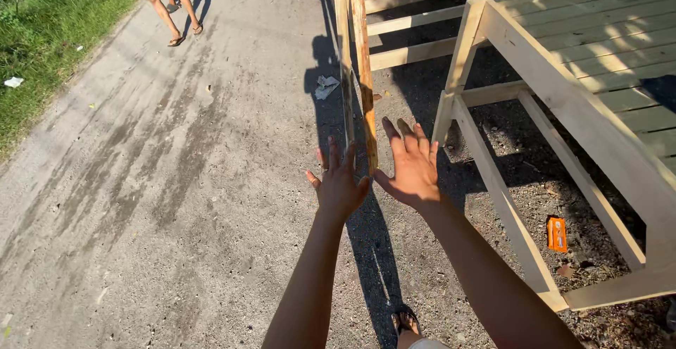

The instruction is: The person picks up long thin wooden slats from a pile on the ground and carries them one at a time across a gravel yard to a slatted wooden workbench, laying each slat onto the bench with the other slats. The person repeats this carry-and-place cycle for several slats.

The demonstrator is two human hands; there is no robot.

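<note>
The unpainted wooden frame [563, 102] fills the right of the scene, standing on gravel beside the concrete path [176, 180]. At centre, a long narrow plank [359, 74] stands nearly upright, running from the far top edge down to our hands. We spread our left hand [339, 187] wide open just left of its lower end, and our right hand [412, 169] flat and open just right of it; neither grips it. We judge the plank is being steadied or caught, so closing both palms on it comes next. An orange packet [557, 234] lies under the frame.
</note>
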